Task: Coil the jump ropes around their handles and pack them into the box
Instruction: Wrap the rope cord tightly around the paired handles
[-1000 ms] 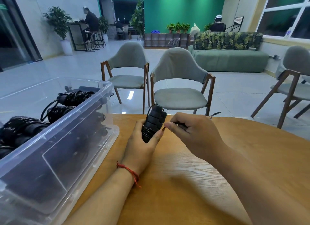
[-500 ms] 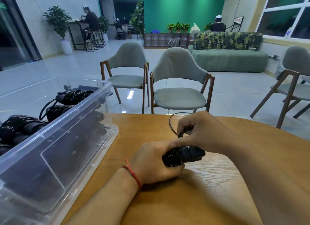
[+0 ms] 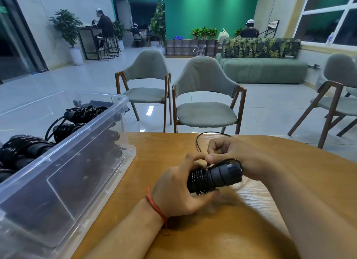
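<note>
Lower centre of frame, on bench [image 3: 222,229]: left hand [image 3: 173,191] wraps jump rope handles [image 3: 216,176], fingers curled tight round coiled part. Just above, right hand [image 3: 229,154] fingers pinch loose cord [image 3: 198,143] at wrap. Advice: keep tension, lay turns side by side, tuck end under. Left of frame: box [image 3: 63,162], coiled ropes [image 3: 85,112] inside.
</note>
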{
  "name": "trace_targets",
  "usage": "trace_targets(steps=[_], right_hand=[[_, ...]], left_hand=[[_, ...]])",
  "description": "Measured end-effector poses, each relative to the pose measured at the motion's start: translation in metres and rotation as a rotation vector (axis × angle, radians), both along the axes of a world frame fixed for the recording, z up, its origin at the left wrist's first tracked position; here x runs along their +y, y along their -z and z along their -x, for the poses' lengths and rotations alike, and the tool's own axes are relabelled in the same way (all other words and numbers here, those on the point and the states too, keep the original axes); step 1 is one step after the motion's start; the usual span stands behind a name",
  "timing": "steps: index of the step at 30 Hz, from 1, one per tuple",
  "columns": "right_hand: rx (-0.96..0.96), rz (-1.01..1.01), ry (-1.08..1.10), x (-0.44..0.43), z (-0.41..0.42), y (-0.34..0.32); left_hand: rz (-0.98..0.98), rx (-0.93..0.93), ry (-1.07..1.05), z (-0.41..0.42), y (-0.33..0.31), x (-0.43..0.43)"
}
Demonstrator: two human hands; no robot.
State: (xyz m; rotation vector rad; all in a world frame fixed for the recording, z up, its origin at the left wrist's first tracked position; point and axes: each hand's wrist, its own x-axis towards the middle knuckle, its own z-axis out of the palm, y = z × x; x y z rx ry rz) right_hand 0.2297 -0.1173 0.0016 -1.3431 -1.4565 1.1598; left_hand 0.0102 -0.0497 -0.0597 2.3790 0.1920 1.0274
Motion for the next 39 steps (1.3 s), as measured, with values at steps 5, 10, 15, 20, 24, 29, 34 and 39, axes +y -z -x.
trace_targets(steps=[5,10,15,20,24,29,34,39], right_hand=[[0.011,-0.049,0.102,0.009,0.007,0.01],[-0.15,-0.16,0.164,0.011,0.016,0.015],[-0.251,-0.165,0.213,0.013,0.026,0.023],[-0.431,-0.253,0.234,0.013,0.034,0.02],[-0.557,-0.301,0.254,0.013,0.036,0.018],[-0.735,-0.318,0.263,0.01,0.041,0.011],[-0.818,-0.388,0.247,0.004,0.051,-0.005],[-0.858,-0.466,0.287,-0.001,0.055,-0.016]], left_hand=[[0.101,-0.069,-0.018,0.004,0.001,0.002],[0.177,-0.167,-0.057,0.003,0.004,0.008],[0.607,-0.361,-0.202,0.003,0.0,0.014],[0.941,-0.411,-0.297,0.007,-0.001,0.037],[0.888,-0.382,-0.282,0.004,0.001,0.036],[0.794,-0.294,-0.414,0.003,0.007,0.042],[0.673,-0.153,-0.549,0.001,0.015,0.05],[0.518,-0.03,-0.456,-0.003,0.01,0.038]])
